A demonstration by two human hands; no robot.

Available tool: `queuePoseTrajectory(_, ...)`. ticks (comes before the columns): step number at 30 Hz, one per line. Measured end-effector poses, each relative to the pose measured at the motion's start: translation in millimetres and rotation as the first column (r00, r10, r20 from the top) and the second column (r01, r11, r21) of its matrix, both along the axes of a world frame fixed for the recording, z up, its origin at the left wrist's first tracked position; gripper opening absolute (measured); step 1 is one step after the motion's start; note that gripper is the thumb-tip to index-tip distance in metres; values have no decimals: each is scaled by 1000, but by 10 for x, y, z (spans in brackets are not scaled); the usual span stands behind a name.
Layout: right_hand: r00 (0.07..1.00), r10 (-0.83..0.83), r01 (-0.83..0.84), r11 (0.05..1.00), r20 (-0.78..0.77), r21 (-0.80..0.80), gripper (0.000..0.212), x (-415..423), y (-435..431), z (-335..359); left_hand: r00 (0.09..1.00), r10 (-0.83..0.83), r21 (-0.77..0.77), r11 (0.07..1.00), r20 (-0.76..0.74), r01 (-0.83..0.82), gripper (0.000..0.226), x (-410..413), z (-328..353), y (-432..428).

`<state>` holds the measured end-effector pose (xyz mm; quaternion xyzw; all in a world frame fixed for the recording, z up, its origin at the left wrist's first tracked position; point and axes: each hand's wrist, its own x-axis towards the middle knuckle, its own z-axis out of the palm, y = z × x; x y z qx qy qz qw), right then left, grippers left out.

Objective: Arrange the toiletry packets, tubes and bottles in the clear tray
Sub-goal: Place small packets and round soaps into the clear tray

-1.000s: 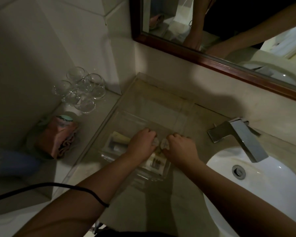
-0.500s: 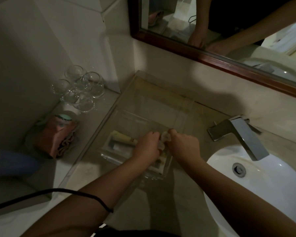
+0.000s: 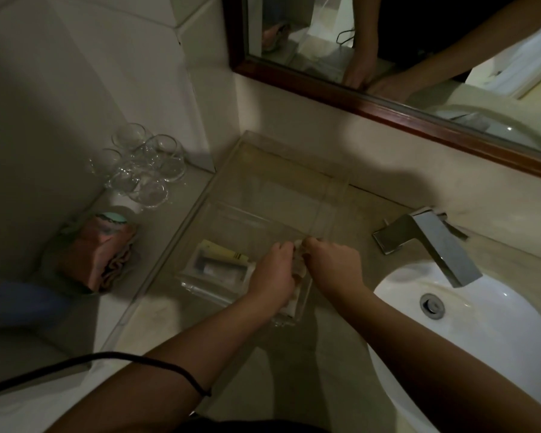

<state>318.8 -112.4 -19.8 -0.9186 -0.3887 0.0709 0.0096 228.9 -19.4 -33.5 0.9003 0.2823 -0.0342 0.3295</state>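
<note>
Head view: you look down on a dim vanity counter [image 3: 294, 354], with both hands meeting over the right end of the clear tray [image 3: 256, 226].
Left hand [image 3: 274, 276]: fingers are curled, pinching the near side of a pale packet [image 3: 298, 246].
Right hand [image 3: 331, 264]: knuckles are up and the fingers are curled, pinching the same packet from the other side.
Pale packet: it is held between your two hands, low over the tray's right end. Whether it touches the tray floor is hidden.
Already in the tray: a cream tube [image 3: 224, 253] lies at the left end, with flat white packets [image 3: 219, 271] just beside it. More packets [image 3: 294, 303] show under your left hand.
Bottles: you have none that can be made out in this light.
Progress: you look partway through, with several items lying flat inside and the far half of the tray bare.
Left to do: settle the held packet, then add whatever remains. No loose toiletries show on the counter.
Nearby: upturned glasses [image 3: 141, 170] and a pink pouch [image 3: 100, 248] sit to the left, and the tap [image 3: 431, 242] and basin [image 3: 497, 339] to the right.
</note>
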Motion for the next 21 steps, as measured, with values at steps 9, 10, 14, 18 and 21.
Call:
queuePoseTrajectory(9, 980, -190, 199, 938, -60, 285, 19, -109, -192, 84, 998, -12, 2, 1000, 63, 12, 37, -79, 50, 6)
queuePoseTrajectory(10, 970, -228, 241, 924, -80, 297, 19, -136, -252, 106, 997, -6, 1, 1000, 73, 6, 36, -101, 72, 21)
queuePoseTrajectory(14, 934, -326, 356, 888, -147, 291, 23, -334, -502, 176, 997, 16, 10, 1000, 71, -17, 37, -224, 177, 95)
queuePoseTrajectory(18, 883, -388, 452, 854, -265, 258, 27, -652, -744, 137, 998, -15, 48, 999, 68, 11, 36, -380, 248, 151)
queuePoseTrajectory(21, 837, -427, 512, 833, -343, 211, 33, -917, -936, 39, 992, -94, 52, 995, 79, 90, 23, -460, 271, 94)
